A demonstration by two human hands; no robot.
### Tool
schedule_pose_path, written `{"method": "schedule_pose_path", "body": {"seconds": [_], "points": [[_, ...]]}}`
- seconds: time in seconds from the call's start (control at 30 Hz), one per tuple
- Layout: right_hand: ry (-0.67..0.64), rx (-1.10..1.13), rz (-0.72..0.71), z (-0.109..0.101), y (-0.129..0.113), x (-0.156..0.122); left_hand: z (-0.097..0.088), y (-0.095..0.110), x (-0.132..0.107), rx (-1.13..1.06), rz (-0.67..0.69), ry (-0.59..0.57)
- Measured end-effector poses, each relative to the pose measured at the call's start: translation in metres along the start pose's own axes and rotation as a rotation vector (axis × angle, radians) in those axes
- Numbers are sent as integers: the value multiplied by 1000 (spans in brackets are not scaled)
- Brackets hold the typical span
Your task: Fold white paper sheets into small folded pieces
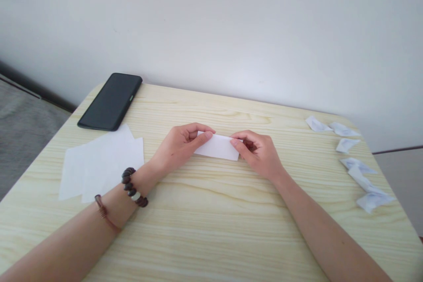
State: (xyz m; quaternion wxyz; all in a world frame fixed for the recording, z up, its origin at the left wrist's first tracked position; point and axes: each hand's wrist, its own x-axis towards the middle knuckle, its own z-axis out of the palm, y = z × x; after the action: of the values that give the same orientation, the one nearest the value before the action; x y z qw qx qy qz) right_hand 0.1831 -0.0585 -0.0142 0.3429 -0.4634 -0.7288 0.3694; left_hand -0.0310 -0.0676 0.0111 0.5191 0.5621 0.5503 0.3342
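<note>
A small white folded paper strip, flat and rectangular, lies on the counter right of the black phone; left hand and right hand pinch its ends, fingers closed on it

Nothing here can be read from where I stand. The black rectangular smartphone has a dark screen, and the one tiny pale mark near its edge is too small to make out. The white folded paper strip, the flat white paper sheets and the small folded white paper pieces show plain faces.
</note>
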Motion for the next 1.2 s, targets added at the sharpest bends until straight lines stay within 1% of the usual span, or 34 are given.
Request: {"method": "schedule_pose_path", "body": {"seconds": [0.47, 0.6, 0.73, 0.83, 0.93, 1.07, 1.2], "points": [[-7, -9, 7, 1, 1, -1, 1, -1, -1, -1, -22, 14], [-5, -20, -7, 1, 1, -1, 3, -1, -2, -17, 1, 26], [28, -95, -91, 1, -2, 0, 6, -2, -3, 23, 29, 27], [16, -131, -167, 2, -4, 0, 8, -4, -2, 51, 49, -2], [12, -137, -200, 3, -3, -1, 9, -6, -2, 71, 85, -18], [39, -185, -281, 4, -3, -3, 9, -8, -4, 113, 104, 6], [24, -278, -382, 5, -4, -2, 12, -7, -6, 194, 141, 23]]}}
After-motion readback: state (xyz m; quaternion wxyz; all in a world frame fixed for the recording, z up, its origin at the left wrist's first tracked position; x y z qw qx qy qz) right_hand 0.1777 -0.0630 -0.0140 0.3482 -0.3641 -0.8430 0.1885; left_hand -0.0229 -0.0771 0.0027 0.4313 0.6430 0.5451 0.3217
